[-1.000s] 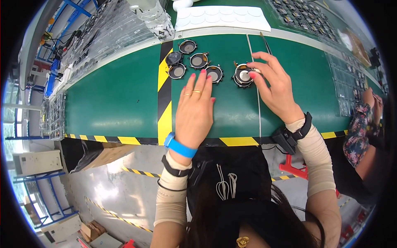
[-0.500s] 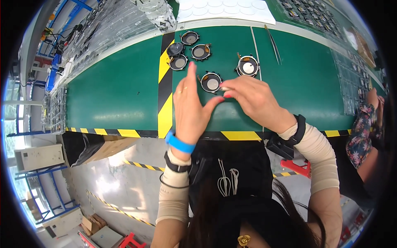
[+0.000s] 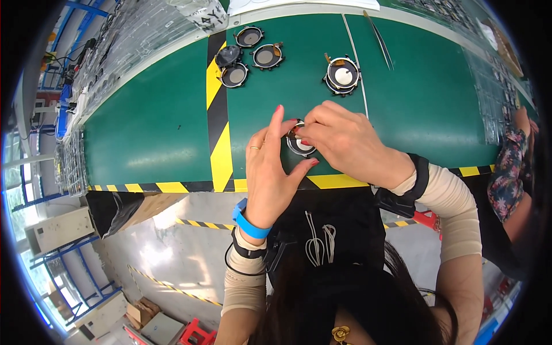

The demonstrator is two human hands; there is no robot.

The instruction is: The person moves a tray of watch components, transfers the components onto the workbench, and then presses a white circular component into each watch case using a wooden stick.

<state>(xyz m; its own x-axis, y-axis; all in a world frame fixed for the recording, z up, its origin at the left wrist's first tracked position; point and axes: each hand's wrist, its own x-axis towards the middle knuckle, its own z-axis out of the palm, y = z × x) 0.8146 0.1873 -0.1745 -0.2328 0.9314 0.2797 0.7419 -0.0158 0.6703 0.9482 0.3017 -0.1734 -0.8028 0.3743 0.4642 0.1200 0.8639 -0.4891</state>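
Ring part (image 3: 300, 144), round with a pale centre, sits near the counter's (image 3: 155, 126) front edge; left hand (image 3: 270, 172) pinches it from the side, right hand (image 3: 345, 141) grips it from above. Fitting step, I judge; next needs steady alignment.

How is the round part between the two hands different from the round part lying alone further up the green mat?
The held round part sits near the mat's front edge, pinched by the left hand and right hand, mostly covered. The lone round part lies untouched, fully visible, its pale centre showing. Both are dark-rimmed rings on the green mat.
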